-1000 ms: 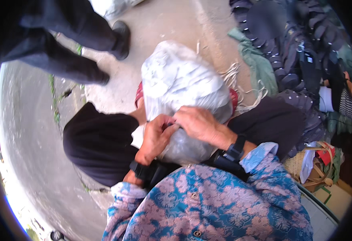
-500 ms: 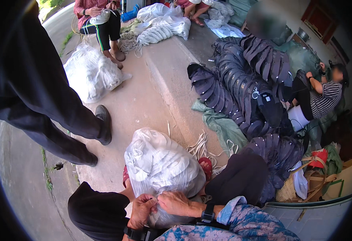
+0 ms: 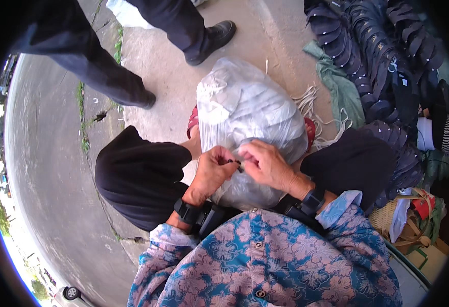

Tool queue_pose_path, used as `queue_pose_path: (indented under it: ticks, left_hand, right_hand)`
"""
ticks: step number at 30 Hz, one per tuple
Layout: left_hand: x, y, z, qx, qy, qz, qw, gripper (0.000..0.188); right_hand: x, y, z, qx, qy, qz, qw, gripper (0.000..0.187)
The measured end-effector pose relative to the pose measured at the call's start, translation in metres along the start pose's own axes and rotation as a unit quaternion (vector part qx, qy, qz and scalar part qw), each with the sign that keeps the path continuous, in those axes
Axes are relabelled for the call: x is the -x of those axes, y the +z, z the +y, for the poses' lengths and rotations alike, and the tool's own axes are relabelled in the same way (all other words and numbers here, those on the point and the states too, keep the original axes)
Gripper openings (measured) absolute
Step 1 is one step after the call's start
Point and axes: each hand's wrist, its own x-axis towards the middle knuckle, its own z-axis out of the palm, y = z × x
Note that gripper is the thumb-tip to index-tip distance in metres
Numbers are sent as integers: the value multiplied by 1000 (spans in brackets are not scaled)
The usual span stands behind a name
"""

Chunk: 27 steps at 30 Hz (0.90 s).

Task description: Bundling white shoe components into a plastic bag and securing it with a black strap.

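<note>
Between my knees rests a clear plastic bag (image 3: 252, 110), bulging with white and pale grey pieces. My left hand (image 3: 214, 171) is over its near side, thumb and fingers pinched on a small black piece (image 3: 238, 163) too small to name. Close on its right, my right hand (image 3: 266, 163) has its fingers curled in toward that piece. What those fingers hold, if anything, is hidden.
Someone in dark trousers (image 3: 178, 25) stands ahead on the left. White cords (image 3: 309, 102) and a green sack (image 3: 334, 79) lie right of the bag. Dark layered pieces (image 3: 370, 46) are heaped beyond. A woven basket (image 3: 383, 217) stands at the right.
The view has tipped down toward my lap. My hands, which met at the bag's near edge, are now slightly apart, with a small black piece showing between them.
</note>
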Motion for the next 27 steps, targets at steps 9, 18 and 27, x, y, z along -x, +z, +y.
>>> queue_pose_path:
  ticks: [9,18,27]
  left_hand:
    - [-1,3,-6,-66,69,-1,995,13]
    - [-5,2,-2,-493,354,70,792,20]
    - [-14,-2,5,-556,348,-2,754,13]
  right_hand:
    - [-9,8,16,180,-21,-51,982,7]
    - [-18,10,20,150,14,-42,988,11]
    - [-23,7,17,143,74,-77,984,18]
